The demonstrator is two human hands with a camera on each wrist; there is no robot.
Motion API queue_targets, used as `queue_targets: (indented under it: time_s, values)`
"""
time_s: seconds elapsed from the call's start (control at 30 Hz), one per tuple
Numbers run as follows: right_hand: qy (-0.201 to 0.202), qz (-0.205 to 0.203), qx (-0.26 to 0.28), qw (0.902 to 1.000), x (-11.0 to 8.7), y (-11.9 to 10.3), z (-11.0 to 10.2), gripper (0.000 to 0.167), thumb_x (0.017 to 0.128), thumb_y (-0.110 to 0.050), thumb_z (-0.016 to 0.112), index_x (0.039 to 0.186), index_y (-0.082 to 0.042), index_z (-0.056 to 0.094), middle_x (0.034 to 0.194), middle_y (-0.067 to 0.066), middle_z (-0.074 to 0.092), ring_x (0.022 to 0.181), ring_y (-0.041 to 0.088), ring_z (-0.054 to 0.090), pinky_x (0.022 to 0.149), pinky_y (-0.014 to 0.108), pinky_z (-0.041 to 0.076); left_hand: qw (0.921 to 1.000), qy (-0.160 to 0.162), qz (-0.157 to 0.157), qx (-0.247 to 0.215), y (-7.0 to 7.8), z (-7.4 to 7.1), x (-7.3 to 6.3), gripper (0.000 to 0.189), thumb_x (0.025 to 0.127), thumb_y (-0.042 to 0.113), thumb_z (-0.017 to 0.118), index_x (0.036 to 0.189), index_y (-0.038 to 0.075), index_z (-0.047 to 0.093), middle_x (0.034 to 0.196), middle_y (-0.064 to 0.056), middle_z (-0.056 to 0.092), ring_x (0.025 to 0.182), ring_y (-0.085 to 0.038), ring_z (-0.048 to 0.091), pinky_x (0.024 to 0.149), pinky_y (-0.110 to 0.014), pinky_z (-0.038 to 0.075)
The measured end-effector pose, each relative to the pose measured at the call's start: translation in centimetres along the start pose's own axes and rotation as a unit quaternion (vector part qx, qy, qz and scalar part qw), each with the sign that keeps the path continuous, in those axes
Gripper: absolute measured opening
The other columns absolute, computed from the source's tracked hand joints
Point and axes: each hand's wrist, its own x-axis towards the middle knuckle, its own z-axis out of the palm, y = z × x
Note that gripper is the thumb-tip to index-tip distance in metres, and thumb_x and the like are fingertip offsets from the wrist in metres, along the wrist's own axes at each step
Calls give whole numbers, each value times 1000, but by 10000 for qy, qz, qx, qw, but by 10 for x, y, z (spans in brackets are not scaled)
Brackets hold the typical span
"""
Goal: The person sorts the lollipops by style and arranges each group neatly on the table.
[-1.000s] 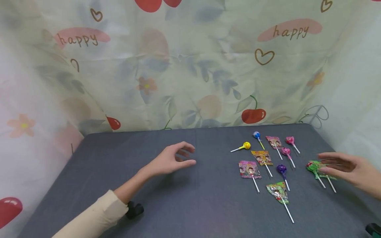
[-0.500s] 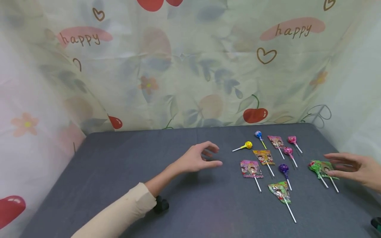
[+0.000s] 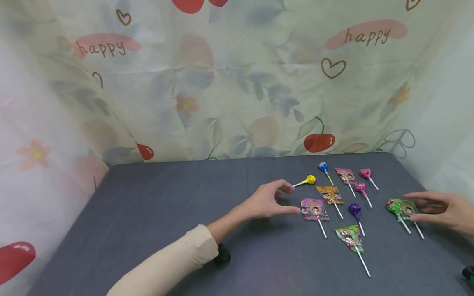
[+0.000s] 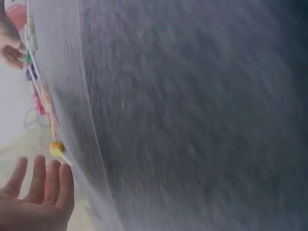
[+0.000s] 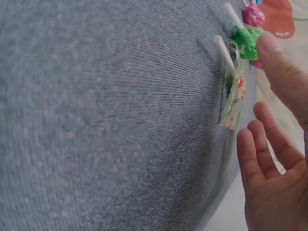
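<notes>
My left hand (image 3: 269, 200) hovers over the table with thumb and fingers spread apart, holding nothing. Its thumb tip is beside the purple flat-wrapped lollipop (image 3: 314, 209), and its fingertips are close to the stick of the yellow ball lollipop (image 3: 310, 179). Whether they touch cannot be made out. In the left wrist view the fingers (image 4: 38, 185) look relaxed below the yellow lollipop (image 4: 57, 148). My right hand (image 3: 440, 209) is next to a green ball lollipop (image 3: 394, 207) and a green flat-wrapped one (image 3: 409, 210), fingers loosely bent with no grip in the right wrist view.
Other lollipops lie around: orange-wrapped (image 3: 329, 195), blue (image 3: 323, 166), pink-wrapped (image 3: 345, 175), two pink balls (image 3: 365, 173), purple ball (image 3: 354, 209) and a green-wrapped one (image 3: 349, 237) in front. They rest on a grey tabletop (image 3: 166, 213); a patterned curtain (image 3: 229, 90) hangs behind.
My left hand has moved right across the table to the nearest lollipops, its fingers still apart. The right hand has stayed almost in place by the green ones. The lollipops lie as before.
</notes>
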Motion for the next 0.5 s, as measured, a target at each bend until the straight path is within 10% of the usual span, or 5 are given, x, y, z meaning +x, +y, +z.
queue_targets:
  time_s: [0.2,0.5]
  values:
    - [-236,226,-258,9991,1,-3,2,58,75,-21,92,121,5,68,107,-14,65,85,-8,53,64,24,51,9999,-55,97,109,3,11,2,57,86,34,84,131,7,61,129,-6,64,113,-17,62,95,-27,46]
    - [-127,15,-150,9998,-2,-3,4,49,74,-14,92,114,3,71,102,-23,65,85,-5,54,65,18,49,9989,2,183,423,5,20,10,60,83,38,86,129,8,62,126,0,64,113,-14,60,95,-23,44]
